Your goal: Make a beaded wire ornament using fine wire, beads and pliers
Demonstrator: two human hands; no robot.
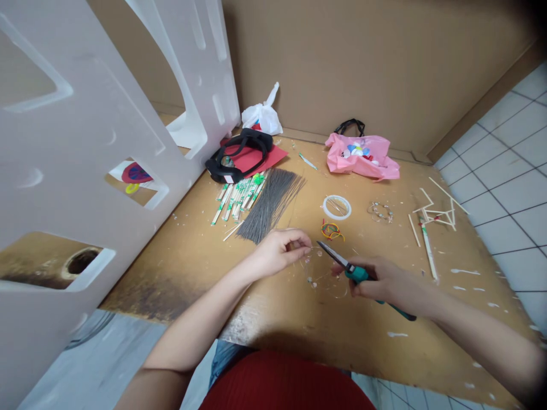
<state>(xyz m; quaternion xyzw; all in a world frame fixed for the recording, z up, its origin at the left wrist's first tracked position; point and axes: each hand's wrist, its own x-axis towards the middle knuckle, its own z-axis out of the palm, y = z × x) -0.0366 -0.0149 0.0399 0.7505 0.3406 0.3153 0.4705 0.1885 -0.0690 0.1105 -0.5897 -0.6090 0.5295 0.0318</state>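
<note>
Over the middle of the wooden table (273, 307), my left hand (287, 250) pinches the end of a thin clear beaded wire (314, 283). My right hand (380, 282) is wrapped round pliers (356, 273) with teal handles. Their dark, narrow jaws point up and left, with the tip close to the fingertips of my left hand. The wire loops down between both hands, with a few small beads on it. Beyond the hands lie a bundle of coloured bands (331, 230) and a white ring (337, 207) with thin sticks inside.
Grey wires (269, 205), wrapped chopsticks (239, 196) and a black headset (239, 154) lie at the back left. A pink bag (363, 156) and white bag (262, 117) stand behind. Rightward are a beaded loop (380, 212) and a stick frame (438, 216). A white plastic panel (106, 131) borders the left.
</note>
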